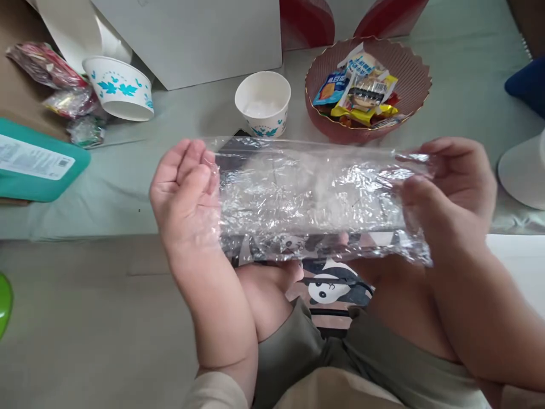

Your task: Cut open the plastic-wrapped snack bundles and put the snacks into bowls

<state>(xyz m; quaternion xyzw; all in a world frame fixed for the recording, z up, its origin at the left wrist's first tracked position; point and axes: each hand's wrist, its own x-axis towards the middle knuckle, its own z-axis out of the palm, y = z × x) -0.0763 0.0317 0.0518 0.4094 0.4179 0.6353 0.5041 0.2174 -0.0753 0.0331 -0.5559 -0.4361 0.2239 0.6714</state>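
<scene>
A clear, crinkled plastic bag (310,199) is stretched sideways between my two hands, above the table's front edge and my lap. My left hand (185,187) pinches its left end, thumb against the fingers. At the right end, my right hand (455,190) grips the plastic between thumb and fingers. Through the film I see blurred shapes of the table and my legs. Just beyond the bag stands a white paper bowl (264,105) with teal leaf prints. Part of a dark flat object (241,134) shows behind the bag's upper edge; most of it is covered.
A pink fluted bowl (315,122) of wrapped snacks stands at the back right. Another leaf-print paper bowl (119,88) tilts at the left, near wrapped packets (46,65) and a teal package (42,162). A white box (204,40) stands behind; a white round container (525,170) sits far right.
</scene>
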